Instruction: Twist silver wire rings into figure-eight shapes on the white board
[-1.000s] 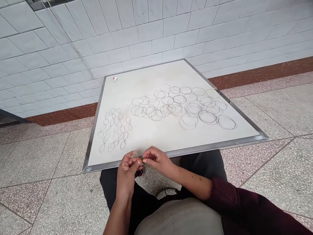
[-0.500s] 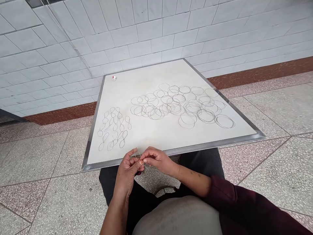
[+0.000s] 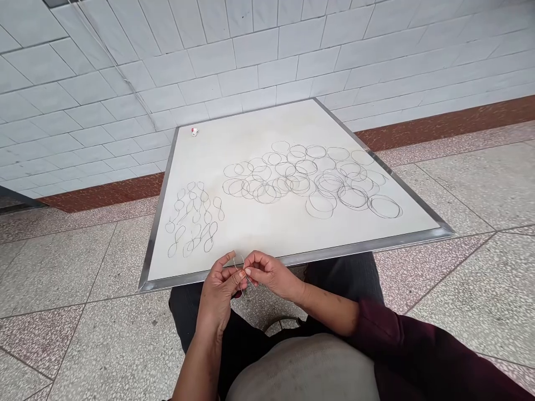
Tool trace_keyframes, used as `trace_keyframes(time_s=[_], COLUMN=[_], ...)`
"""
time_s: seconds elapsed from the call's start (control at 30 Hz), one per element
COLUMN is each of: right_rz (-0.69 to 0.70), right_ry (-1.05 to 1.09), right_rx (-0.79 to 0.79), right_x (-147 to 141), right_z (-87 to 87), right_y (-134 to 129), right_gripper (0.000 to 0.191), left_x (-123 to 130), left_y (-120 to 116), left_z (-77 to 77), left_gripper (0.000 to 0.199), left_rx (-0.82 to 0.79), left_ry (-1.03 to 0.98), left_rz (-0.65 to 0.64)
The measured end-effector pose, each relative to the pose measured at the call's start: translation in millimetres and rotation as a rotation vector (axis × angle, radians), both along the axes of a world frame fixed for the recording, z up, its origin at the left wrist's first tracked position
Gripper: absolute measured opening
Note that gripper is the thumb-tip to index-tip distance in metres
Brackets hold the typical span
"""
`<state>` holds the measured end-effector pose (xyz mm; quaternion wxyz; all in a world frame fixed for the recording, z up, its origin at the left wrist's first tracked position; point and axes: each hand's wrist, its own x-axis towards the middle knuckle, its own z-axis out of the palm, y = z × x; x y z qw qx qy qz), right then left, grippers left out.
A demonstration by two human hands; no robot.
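A thin wire loop (image 3: 249, 296) is held between both hands at the table's near edge, its bends showing above and below the fingers. My left hand (image 3: 221, 284) pinches its middle between thumb and fingers. From the other side, the thumb and forefinger of my right hand (image 3: 267, 273) close on the same wire, touching the left fingertips. The exact crossing of the wire is hidden by the fingers. On the left of the white table (image 3: 251, 125) lie several figure-eight wires (image 3: 211, 238). Many round wire rings (image 3: 353, 197) overlap across its middle and right.
A small white and red object (image 3: 194, 132) lies in the table's far left corner. Metal trim (image 3: 363, 243) borders the tabletop. Behind it stands a white tiled wall (image 3: 251, 55). My legs (image 3: 346, 278) are under the near edge, above a speckled stone floor (image 3: 121, 345).
Both hands stay pinched on the wire and have barely moved. The wire has shifted slightly between the fingers, and its lower bend now shows more fully. Everything on the table lies as before.
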<state>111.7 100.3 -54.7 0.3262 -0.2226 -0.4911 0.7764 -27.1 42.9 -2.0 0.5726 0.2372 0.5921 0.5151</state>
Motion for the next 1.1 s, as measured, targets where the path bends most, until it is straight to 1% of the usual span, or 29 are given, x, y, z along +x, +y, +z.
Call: trace_keyframes(time_s=[0.1,0.2,0.33,0.47,0.63,0.8,0.93,1.1], right_rz=[-0.024,-0.055,-0.046,-0.043,-0.078,-0.108,-0.116,-0.095], right_ry=[-0.011,-0.013,-0.021,-0.037,-0.052,-0.063,-0.082,-0.061], right_rx=[-0.036,-0.068,-0.077,-0.07,-0.067,-0.057,-0.06,-0.045], right_x=[-1,-1,0,0,-1,-2,-3,-3], right_z=[0.8,0.1,-2.4,-2.5,3.1,6.6,5.3,1.2], right_y=[0,0,1,0,0,1,1,2], right_gripper=[0.033,0.036,0.035,0.036,0.04,0.04,0.042,0.04], left_x=[0,0,0,2,5,10,13,13], left_y=[-1,-3,-4,-5,-6,-8,-8,-5], left_z=[-0.7,-0.3,-0.1,-3.1,-7.6,-7.4,-7.1,-7.9], left_gripper=[0.07,0.068,0.068,0.067,0.067,0.062,0.058,0.056], left_rx=[-0.002,0.007,-0.006,0.014,0.077,0.107,0.109,0.111], left_ry=[-0.034,-0.076,-0.083,-0.032,0.062,0.12,0.137,0.164], left_rz=[0.014,-0.014,-0.02,-0.008,0.04,0.09,0.126,0.125])
